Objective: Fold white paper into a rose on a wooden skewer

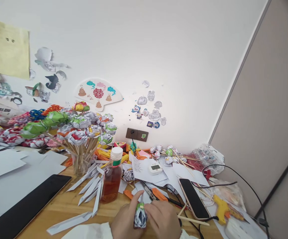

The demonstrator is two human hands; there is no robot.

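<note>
Wears a loose white sleeve (89, 231) up to the left hand (124, 224) at the near edge; shows a white cuff (187, 234) sliver behind the bare right hand (164, 219).

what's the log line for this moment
left hand: holding paper flower | right hand: also gripping it | nearby: bottle, phone, glue gun

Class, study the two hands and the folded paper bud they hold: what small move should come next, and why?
Probably free the right hand and pick up the loose skewer lying just beside it. The paper bud, pinched between the left hand and the right, has no stick visible, while the finished flowers in the glass all stand on sticks.
</note>
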